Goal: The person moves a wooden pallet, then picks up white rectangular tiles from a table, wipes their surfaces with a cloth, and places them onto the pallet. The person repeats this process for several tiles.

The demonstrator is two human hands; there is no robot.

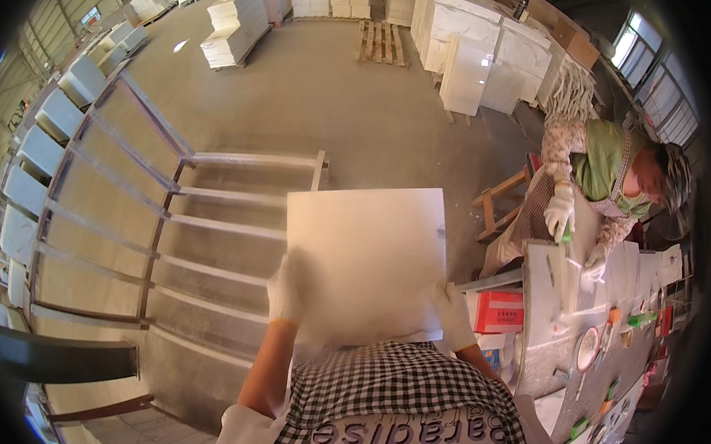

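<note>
A pale, nearly square stone tile [366, 254] is held up in front of my checked apron. My left hand [283, 294], in a white glove, grips its left edge. On the opposite edge my right hand [453, 313], gloved too, holds the tile lower down. The fingers of both hands are partly hidden by or behind the tile. A small dark mark shows near the tile's right edge.
A metal slatted rack [230, 193] stands at the left. At the right, a co-worker [612, 170] in white gloves bends over a cluttered workbench [541, 341]. A red box [498, 311] sits beside it. Farther off are a wooden pallet [381, 43] and stacked slabs [465, 72].
</note>
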